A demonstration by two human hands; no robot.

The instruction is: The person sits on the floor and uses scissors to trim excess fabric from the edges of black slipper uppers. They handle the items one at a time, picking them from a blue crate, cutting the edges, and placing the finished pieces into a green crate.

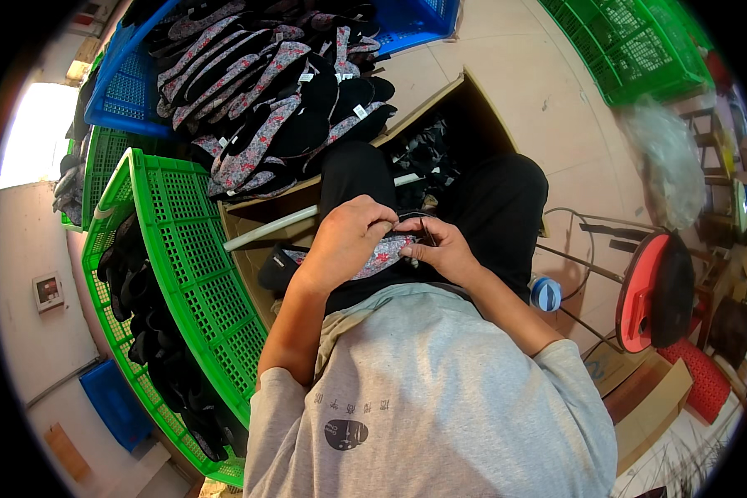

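In my lap lies a padded fabric piece (382, 256) with a grey floral print with red spots and a black part at its left end. My left hand (350, 238) is closed in a pinch at its upper edge. My right hand (445, 251) grips the right end of the same piece, thumb on top. A thin dark strip or tool shows by the right fingers, too small to name. Beyond my knees, many similar floral-and-black pieces (266, 108) with white tags lie heaped.
A cardboard box (487, 116) with black scraps stands between my knees, a pale rod (274, 227) across it. Blue crate (133, 95) lies beyond. A green crate (195, 274) of black pieces is at left, another green crate (631, 46) far right. A red round stool (642, 290) stands right.
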